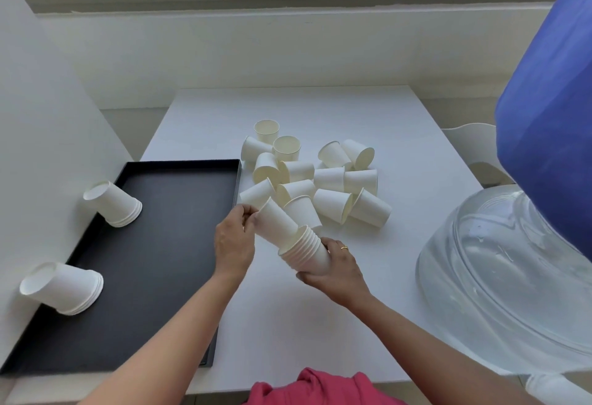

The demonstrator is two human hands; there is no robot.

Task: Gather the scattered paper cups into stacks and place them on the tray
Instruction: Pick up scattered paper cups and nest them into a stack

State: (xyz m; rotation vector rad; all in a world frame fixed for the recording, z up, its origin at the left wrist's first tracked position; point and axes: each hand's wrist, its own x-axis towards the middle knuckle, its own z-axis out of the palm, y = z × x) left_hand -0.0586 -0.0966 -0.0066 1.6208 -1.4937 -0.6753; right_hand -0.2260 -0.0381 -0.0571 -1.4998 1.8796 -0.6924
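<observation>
Both hands (235, 241) — gripping tilted cup stack (304, 249)

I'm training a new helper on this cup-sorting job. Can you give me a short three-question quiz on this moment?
1. True or false: two stacks already sit upside down on the tray.
2. Which hand pushes a single cup into the held stack?
A. left hand
B. right hand
C. neither
3. Fill in: the loose cups lie on the table to the ____ of the tray.

Key
1. True; the second stack is nearer the camera.
2. A: the left hand feeds the cup while the right hand holds the stack.
3. right
</observation>
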